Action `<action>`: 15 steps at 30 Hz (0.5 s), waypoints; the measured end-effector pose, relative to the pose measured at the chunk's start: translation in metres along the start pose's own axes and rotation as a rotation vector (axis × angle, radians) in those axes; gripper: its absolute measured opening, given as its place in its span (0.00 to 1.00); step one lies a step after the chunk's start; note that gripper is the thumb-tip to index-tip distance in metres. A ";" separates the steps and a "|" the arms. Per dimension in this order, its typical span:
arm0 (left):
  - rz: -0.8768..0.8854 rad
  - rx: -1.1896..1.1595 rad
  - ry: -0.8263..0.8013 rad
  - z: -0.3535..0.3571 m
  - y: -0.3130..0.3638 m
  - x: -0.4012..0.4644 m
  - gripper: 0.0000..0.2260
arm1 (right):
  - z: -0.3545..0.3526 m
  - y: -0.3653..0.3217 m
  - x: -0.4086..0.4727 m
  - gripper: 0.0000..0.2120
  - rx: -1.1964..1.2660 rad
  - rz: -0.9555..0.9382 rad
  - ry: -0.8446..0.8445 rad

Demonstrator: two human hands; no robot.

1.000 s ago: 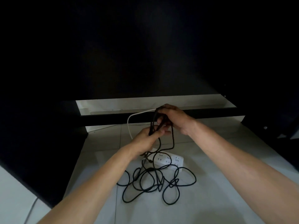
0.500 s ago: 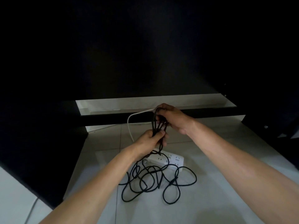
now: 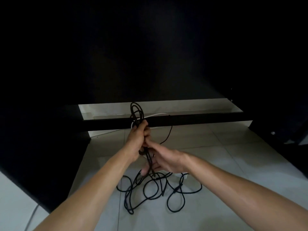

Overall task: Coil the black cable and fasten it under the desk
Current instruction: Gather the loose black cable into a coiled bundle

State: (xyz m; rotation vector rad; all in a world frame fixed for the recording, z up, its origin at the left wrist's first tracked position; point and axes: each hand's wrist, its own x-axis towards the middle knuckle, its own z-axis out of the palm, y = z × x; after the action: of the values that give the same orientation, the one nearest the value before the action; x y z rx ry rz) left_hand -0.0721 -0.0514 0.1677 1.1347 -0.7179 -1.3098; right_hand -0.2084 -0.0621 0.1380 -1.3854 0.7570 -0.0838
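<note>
- nearest, a loose tangle of the black cable [image 3: 160, 192] is seen on the tiled floor [image 3: 216, 164], still uncoiled.
- just beyond the tangle, a white power strip [image 3: 182, 175] is mostly hidden behind the right hand.
- above the tangle, the right hand [image 3: 164, 160] is held with fingers fairly straight, and strands are being guided between them; a firm grip cannot be confirmed.
- just beyond it, several gathered loops are gripped in the left hand [image 3: 137, 139], fingers curled round them, with the loop tops raised in front of the black crossbar [image 3: 183, 120].
- a white cord [image 3: 155, 115] is seen behind the loops.
- coiling is judged partly done; much cable is left, and fastening under the desk is not yet begun.
</note>
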 end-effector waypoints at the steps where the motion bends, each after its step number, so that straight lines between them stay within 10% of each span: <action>1: -0.005 -0.030 -0.001 -0.004 0.001 0.003 0.09 | 0.002 0.000 -0.001 0.34 -0.064 0.011 0.004; 9: 0.032 0.254 0.116 -0.038 -0.001 0.016 0.13 | -0.033 -0.025 -0.023 0.12 -0.875 0.221 0.156; 15: 0.064 0.394 0.174 -0.047 -0.007 0.016 0.14 | -0.060 -0.046 -0.042 0.07 -0.820 0.122 0.384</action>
State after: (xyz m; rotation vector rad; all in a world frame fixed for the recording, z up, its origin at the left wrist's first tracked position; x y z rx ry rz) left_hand -0.0292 -0.0551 0.1427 1.5076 -0.8977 -1.0245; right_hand -0.2556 -0.1035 0.1979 -2.1261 1.2787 0.0711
